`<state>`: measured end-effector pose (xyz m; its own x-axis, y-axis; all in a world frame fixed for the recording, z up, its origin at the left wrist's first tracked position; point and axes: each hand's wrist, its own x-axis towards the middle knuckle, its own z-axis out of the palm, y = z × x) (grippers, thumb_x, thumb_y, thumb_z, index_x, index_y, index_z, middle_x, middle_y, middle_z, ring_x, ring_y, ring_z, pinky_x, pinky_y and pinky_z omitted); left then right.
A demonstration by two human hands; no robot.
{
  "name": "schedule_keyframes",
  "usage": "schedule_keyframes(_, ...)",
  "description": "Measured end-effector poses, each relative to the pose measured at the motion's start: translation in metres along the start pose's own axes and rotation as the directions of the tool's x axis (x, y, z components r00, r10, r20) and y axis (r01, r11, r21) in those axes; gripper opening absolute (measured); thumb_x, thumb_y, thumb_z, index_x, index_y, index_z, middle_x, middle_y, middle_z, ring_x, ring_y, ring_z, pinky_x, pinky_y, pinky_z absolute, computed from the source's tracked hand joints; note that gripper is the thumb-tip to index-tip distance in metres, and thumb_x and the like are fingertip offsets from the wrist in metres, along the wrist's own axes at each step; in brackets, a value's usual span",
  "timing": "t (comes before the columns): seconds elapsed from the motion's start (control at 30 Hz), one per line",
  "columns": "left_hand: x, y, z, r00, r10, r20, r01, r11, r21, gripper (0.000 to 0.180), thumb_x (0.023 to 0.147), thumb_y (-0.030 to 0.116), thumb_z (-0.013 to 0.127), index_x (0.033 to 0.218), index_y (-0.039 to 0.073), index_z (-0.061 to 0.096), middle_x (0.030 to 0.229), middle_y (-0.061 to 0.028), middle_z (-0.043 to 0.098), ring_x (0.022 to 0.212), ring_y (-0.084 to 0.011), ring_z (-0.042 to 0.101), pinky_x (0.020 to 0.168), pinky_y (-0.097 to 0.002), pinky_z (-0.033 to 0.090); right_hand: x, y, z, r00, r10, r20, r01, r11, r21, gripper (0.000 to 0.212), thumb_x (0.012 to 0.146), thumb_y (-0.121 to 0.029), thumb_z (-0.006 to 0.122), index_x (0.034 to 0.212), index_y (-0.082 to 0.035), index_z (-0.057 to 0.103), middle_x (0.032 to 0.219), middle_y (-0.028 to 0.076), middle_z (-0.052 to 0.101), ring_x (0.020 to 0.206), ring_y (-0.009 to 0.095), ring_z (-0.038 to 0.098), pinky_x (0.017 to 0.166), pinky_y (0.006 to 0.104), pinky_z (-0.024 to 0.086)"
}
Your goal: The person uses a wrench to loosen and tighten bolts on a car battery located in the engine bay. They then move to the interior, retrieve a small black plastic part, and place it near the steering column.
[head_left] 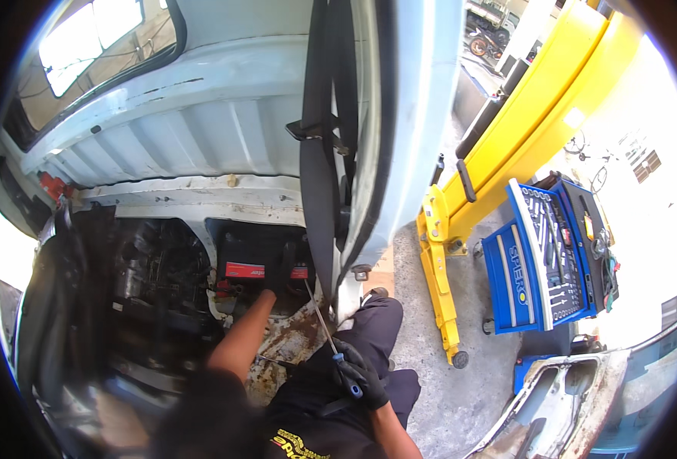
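Note:
My right hand (363, 378), in a black glove, is closed around the blue-ended handle of a long screwdriver (321, 320). Its thin metal shaft points up and left, toward the lower right of a black battery (235, 239). That battery has a red label and sits in a recess in the cab floor. My left hand (279, 269), also black-gloved, lies over the battery's front and covers part of the label. Black on black, its fingers cannot be made out. A small red part (222, 288) shows at the battery's lower left.
Left of the battery, an engine bay (162, 264) gapes in the floor. A black seat belt (319, 168) hangs by the door pillar. Outside on the right stand a yellow lift post (529, 99) and a blue tool trolley (510, 268). A rusty door (560, 405) is at lower right.

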<state>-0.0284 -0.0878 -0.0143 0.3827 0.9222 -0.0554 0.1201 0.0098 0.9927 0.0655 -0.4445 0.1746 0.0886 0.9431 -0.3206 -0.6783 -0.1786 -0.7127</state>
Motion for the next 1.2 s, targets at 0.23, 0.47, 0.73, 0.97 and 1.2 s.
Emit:
schedule_keyframes(0.23,-0.013,0.045,-0.013,0.976,0.0,0.216,-0.084,0.921,0.38,0.04,0.103,0.023,0.06,0.136,0.001,0.059,0.124,-0.0168,0.068,0.118,-0.0266,0.063,0.103,-0.0393,0.048,-0.037,-0.019,0.013,0.987,-0.064,-0.151,-0.019,0.871,-0.492,0.051,0.095,-0.013,0.068,0.144,-0.004,0.056,0.093,0.005,0.069,0.076,0.011,0.063,0.066,0.0307,0.049)
schedule_keyframes(0.47,-0.017,0.075,-0.065,0.959,0.038,0.281,0.024,0.977,-0.213,0.037,0.103,0.016,0.063,0.137,0.002,0.06,0.113,-0.0029,0.066,0.105,-0.0106,0.06,0.093,-0.0291,0.051,-0.009,-0.053,0.024,0.978,0.121,0.171,0.188,-0.152,-0.97,0.041,0.088,-0.018,0.067,0.129,-0.012,0.069,0.093,0.016,0.073,0.085,0.033,0.071,0.078,0.0417,0.055)
schedule_keyframes(0.73,-0.034,0.124,-0.066,0.925,0.026,0.378,-0.007,0.999,-0.054,0.032,0.104,0.023,0.062,0.127,0.001,0.063,0.108,-0.0044,0.066,0.101,-0.0102,0.059,0.092,-0.0293,0.051,0.124,0.005,0.028,0.859,0.07,0.507,0.507,-0.256,-0.823,0.03,0.085,-0.012,0.063,0.113,-0.016,0.072,0.082,0.014,0.07,0.077,0.034,0.07,0.067,0.0468,0.053)
schedule_keyframes(0.97,-0.026,0.093,-0.077,0.926,-0.065,0.371,0.098,0.993,-0.069,0.024,0.104,0.025,0.063,0.114,0.003,0.065,0.105,-0.0018,0.066,0.097,-0.0096,0.058,0.087,-0.0291,0.05,0.157,0.054,0.011,0.903,0.133,0.408,0.426,-0.172,-0.888,0.022,0.085,-0.016,0.067,0.106,-0.014,0.075,0.089,0.014,0.072,0.083,0.034,0.07,0.071,0.0462,0.055)
schedule_keyframes(1.2,-0.021,0.078,-0.072,0.962,-0.097,0.257,0.18,0.929,-0.322,0.021,0.097,0.013,0.071,0.115,0.005,0.066,0.103,0.0004,0.067,0.094,-0.0093,0.062,0.085,-0.028,0.052,0.172,0.063,0.008,0.923,0.113,0.369,0.385,-0.243,-0.89,0.024,0.088,-0.019,0.066,0.109,-0.008,0.072,0.102,0.019,0.07,0.092,0.037,0.067,0.078,0.0476,0.054)
